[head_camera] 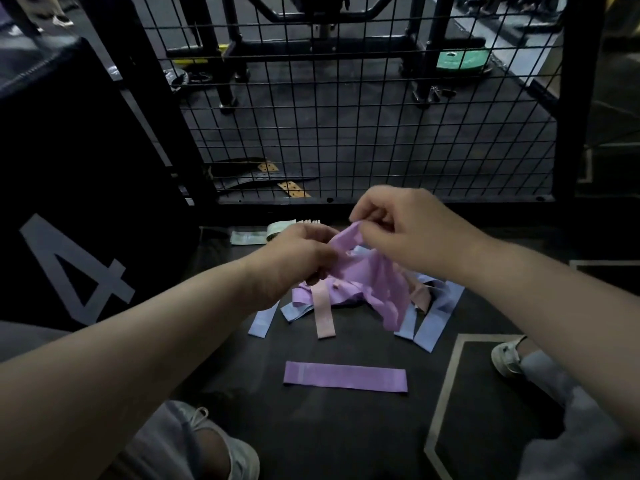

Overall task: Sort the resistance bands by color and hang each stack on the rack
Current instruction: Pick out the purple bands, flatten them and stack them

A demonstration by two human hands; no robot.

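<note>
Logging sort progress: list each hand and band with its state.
Raised purple band: crumpled, hanging from both hands.
Left hand: grips its lower side.
Right hand: pinches its top edge.
Flat purple band: lying alone, smoothed out on the floor.
Pile: purple, pink, blue bands tangled, unsorted.

The person wears light grey trousers (568,410) and pale sneakers: a laced left sneaker (225,452) at the frame's lower left, the right sneaker (506,358) at mid right. Forearms (138,341) are bare.
</note>
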